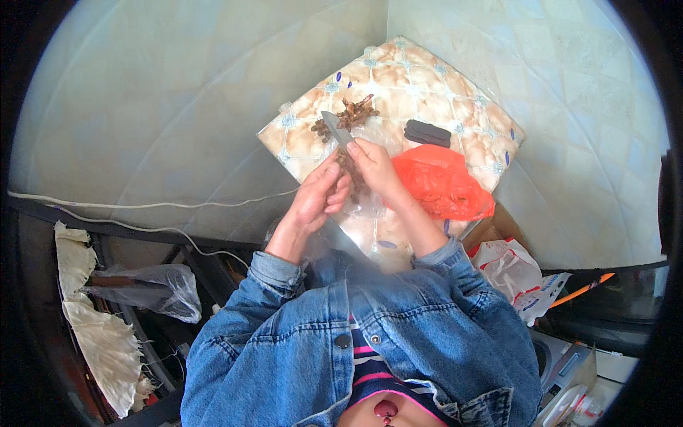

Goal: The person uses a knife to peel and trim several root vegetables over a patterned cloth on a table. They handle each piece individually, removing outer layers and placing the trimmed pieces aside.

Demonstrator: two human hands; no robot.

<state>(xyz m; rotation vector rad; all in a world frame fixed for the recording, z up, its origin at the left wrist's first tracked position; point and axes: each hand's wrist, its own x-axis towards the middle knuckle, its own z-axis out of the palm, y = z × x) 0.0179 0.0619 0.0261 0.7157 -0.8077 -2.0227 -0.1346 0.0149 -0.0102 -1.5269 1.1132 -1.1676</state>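
My right hand (373,164) grips a knife with a broad grey metal blade (336,127), which points away from me and to the left. Close beside it, my left hand (320,196) has its fingers curled around a small brown, knobbly piece (342,157), mostly hidden by the fingers. Beyond the blade, a heap of brown, root-like pieces (356,113) lies on the patterned table cover (416,64). Under my hands is a crumpled clear plastic bag (373,207) with brown bits showing in it.
A red plastic bag (443,181) lies right of my right hand, with a folded black item (427,132) beyond it. Walls meet behind the table. A white cable (160,205) runs along the left. White plastic bags (507,267) sit low on the right.
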